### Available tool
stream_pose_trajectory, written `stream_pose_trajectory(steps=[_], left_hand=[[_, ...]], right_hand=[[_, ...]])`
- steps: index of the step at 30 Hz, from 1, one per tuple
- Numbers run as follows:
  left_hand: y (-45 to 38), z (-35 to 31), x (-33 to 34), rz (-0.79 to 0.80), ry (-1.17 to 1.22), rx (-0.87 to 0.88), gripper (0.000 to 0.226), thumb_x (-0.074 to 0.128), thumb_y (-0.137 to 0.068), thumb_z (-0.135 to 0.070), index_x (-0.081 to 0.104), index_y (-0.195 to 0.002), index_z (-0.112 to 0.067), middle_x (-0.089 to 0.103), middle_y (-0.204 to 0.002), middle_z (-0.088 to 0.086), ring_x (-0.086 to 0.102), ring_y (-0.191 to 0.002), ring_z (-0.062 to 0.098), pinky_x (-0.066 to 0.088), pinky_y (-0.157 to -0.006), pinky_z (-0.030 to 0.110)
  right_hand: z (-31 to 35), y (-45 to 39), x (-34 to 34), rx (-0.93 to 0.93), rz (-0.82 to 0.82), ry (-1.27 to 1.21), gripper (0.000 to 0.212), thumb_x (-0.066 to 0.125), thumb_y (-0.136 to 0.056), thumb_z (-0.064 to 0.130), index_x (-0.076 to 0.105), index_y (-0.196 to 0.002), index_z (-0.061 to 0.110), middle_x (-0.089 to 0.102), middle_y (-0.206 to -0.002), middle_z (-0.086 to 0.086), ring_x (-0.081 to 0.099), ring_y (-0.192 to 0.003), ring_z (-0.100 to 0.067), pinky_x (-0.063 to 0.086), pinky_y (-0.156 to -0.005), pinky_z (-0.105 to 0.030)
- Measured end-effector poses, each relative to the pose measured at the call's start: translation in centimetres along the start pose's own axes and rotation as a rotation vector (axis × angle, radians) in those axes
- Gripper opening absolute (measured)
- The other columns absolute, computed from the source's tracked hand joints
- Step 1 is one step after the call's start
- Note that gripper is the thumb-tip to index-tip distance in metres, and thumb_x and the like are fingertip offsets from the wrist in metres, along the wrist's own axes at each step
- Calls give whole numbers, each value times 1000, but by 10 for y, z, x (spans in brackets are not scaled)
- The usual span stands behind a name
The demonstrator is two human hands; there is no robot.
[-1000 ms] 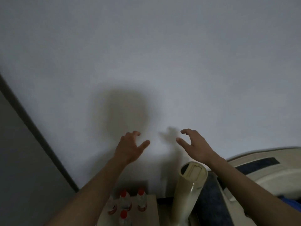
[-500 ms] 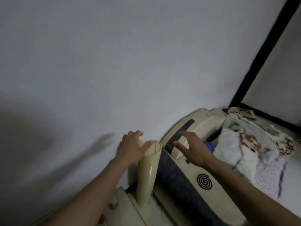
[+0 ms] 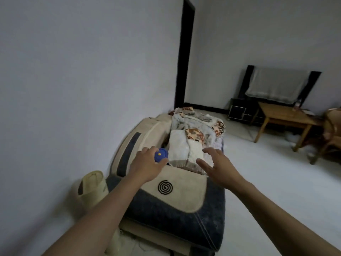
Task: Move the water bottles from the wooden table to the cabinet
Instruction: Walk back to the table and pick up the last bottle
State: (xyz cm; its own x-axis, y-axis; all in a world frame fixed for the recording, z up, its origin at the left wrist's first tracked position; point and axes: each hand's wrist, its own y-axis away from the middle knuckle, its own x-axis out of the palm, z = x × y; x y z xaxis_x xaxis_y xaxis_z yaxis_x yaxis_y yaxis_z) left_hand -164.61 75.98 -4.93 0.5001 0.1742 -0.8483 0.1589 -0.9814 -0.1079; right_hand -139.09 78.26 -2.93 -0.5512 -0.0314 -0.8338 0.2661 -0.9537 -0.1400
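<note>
Both your hands are empty, fingers spread and well apart: your left hand (image 3: 147,166) hangs over the sofa (image 3: 166,191) in front of a blue round thing (image 3: 161,154), your right hand (image 3: 215,164) over the heaped blankets (image 3: 191,130). The wooden table (image 3: 284,115) stands well apart across the room, and one small bottle (image 3: 297,104) seems to stand at its far edge, too small to be sure. You are probably between loads, so your hands hang free.
</note>
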Motion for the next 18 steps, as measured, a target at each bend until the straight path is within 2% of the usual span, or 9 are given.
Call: stream_pose_trajectory(steps=[8,15,18], left_hand=[[3,-138,74,139,16,147,62,55,-90,-61,48,-139,-24,49,-138,4,48,-125,25,45,-100,40],[4,-208,109,203,-28,306,60,53,-91,-61,48,-138,-25,51,-137,5,48,-124,25,46,-98,41],[1,-232,122,245,-23,400,61,52,-91,-62,48,-139,-24,51,-139,4,48,-126,25,45,-101,41]], right_hand=[[-100,65,-90,180,-194,-4,55,49,-94,55,46,-137,22,49,-143,-5,51,-125,-21,47,-101,-38],[-143,129,-130,336,-298,-44,54,51,-95,50,45,-139,20,47,-145,-6,52,-124,-21,45,-102,-37],[-155,153,-146,428,-355,-45,54,52,-95,50,46,-139,20,48,-143,-6,53,-118,-19,44,-100,-36]])
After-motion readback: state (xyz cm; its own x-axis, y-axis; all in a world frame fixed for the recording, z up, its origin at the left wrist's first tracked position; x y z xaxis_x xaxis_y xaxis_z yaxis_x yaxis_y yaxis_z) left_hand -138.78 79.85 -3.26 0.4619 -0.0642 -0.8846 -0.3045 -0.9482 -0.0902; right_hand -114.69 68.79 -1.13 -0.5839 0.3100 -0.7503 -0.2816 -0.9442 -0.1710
